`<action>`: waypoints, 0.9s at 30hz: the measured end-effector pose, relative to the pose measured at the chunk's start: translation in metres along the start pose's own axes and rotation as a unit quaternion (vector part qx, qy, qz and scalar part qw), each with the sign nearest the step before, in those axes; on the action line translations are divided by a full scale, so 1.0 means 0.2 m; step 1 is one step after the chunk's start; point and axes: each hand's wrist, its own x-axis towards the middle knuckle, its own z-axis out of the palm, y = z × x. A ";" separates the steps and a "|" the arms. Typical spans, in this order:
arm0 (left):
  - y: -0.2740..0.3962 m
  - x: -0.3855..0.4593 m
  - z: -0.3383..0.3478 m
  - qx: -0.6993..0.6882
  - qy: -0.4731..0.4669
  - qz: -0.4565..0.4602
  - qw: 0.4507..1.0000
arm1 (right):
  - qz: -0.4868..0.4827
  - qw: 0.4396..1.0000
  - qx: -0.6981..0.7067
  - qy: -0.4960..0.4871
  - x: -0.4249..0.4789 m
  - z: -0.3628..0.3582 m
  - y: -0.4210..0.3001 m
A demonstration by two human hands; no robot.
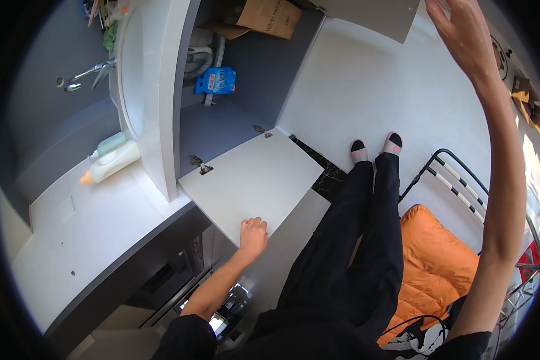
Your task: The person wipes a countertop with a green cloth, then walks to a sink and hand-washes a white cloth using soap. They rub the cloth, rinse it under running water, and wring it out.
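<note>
My left hand (253, 234) has its fingers curled over the outer edge of a light grey cabinet door (252, 180), which stands open on two metal hinges. My right hand (459, 31) is raised at the top right beside the edge of a second grey cabinet door (373, 18); its fingertips are cut off by the picture's rim, so whether it grips that door cannot be told. Inside the cabinet (216, 117) are a blue pouch (220, 81) bearing writing, a grey corrugated drain hose (200, 63) and a cardboard box (270, 18).
At left are a white countertop (112, 207), two bottles lying by a basin and a chrome faucet (90, 74). An orange padded jacket (436, 256) lies at lower right beside a black metal frame (463, 168). My slippered feet stand on the pale floor (378, 90).
</note>
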 end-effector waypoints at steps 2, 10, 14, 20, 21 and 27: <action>0.02 0.09 -0.17 -0.084 0.069 -0.015 0.994 | 0.045 0.998 0.026 -0.023 -0.19 -0.03 0.10; 0.27 0.22 -0.65 -0.420 0.059 -0.029 0.905 | 0.252 0.933 0.186 -0.176 -0.63 -0.13 -0.14; 0.23 0.18 -0.80 -0.501 0.082 -0.039 0.861 | 0.252 0.919 0.225 -0.202 -0.57 -0.21 -0.30; -0.11 0.07 -1.02 -0.598 0.228 -0.046 0.767 | 0.185 0.915 0.276 -0.230 -0.26 -0.20 -0.57; -0.18 0.06 -1.05 -0.606 0.266 -0.036 0.749 | 0.175 0.912 0.285 -0.239 -0.19 -0.19 -0.63; -0.76 0.16 -1.19 -0.700 0.425 -0.022 0.573 | 0.056 0.920 0.282 -0.267 0.24 -0.04 -1.05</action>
